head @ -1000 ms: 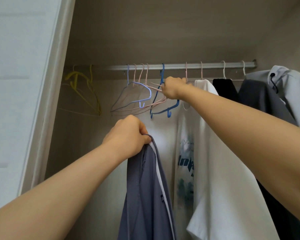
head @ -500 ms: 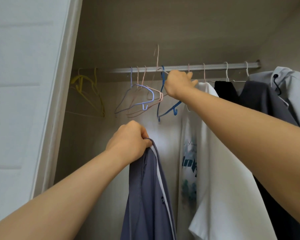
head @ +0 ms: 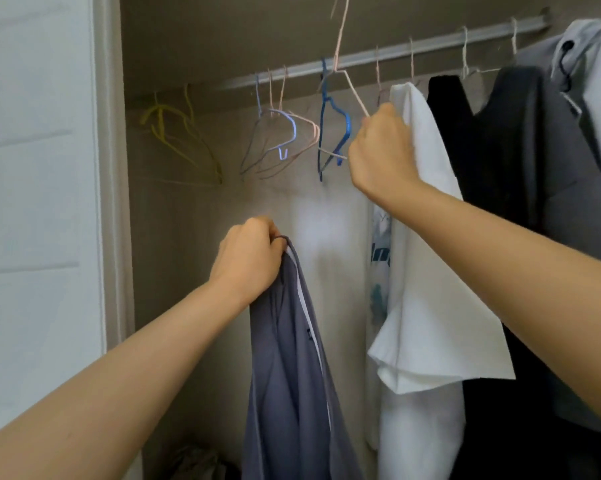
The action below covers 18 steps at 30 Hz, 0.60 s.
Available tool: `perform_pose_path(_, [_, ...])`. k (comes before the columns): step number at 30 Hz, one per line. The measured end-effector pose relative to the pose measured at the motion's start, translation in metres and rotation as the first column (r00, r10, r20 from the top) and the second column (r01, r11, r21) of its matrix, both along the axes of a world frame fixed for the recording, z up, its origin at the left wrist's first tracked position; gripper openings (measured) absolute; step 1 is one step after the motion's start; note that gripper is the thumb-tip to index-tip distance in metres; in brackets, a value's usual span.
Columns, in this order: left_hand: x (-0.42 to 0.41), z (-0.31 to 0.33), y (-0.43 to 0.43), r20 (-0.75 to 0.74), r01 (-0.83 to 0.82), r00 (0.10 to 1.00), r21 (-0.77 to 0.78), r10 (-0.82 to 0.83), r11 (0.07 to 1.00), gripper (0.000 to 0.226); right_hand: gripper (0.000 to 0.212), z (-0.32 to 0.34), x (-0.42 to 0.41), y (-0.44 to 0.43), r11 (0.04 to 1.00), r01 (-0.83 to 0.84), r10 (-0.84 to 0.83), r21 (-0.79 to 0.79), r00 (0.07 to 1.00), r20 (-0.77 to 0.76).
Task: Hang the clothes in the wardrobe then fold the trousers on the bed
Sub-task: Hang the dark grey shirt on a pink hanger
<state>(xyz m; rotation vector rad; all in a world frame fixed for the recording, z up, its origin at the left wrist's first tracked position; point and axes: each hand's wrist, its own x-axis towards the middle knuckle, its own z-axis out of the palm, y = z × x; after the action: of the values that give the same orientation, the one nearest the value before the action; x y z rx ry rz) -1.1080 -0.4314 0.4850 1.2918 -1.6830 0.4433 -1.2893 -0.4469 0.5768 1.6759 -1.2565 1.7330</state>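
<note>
Right hand was curled in a fist round the shoulder wire of a pale pink hanger, whose hook stood above the rail, close to the top edge of view. Left hand, lower and nearer, gripped the top of a slate-blue garment.

A beige back wall closed the wardrobe, with a white door panel on the left. On the right the rail was crowded: a white T-shirt just beside the right hand, then a black garment, a grey one and a pale hooded top. Left of the T-shirt hung only bare hangers: a blue hanger, a lilac-and-pink cluster and yellow hangers farthest left.

From the left fist the slate-blue garment fell straight in long folds at the wardrobe's middle, below the bare hangers, with a thin white stripe down one edge.
</note>
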Motion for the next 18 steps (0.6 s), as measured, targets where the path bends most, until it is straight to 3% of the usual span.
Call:
perform_pose_path(4, [-0.010, -0.017, 0.023, 0.083, -0.040, 0.996, -0.043, 0.044, 0.998, 0.012, 0.016, -0.031, -0.015, 0.027, 0.960, -0.279, 0.279, -0.030, 0.938, 0.206])
perform_pose_path(7, [-0.021, -0.027, 0.045, 0.094, -0.101, 0.990, -0.071, 0.108, 0.992, 0.011, 0.008, -0.055, -0.025, 0.045, 0.919, -0.393, 0.390, -0.031, 0.895, 0.216])
perform_pose_path(14, [-0.043, -0.061, 0.101, 0.051, -0.225, 0.973, -0.043, 0.227, 0.973, 0.011, 0.021, -0.135, -0.044, 0.080, 0.816, -0.577, 0.553, 0.041, 0.798, 0.240])
perform_pose_path(18, [-0.050, -0.090, 0.134, 0.033, -0.279, 0.960, 0.031, 0.278, 0.960, 0.010, 0.030, -0.190, -0.052, 0.106, 0.729, -0.684, 0.654, -0.033, 0.680, 0.332])
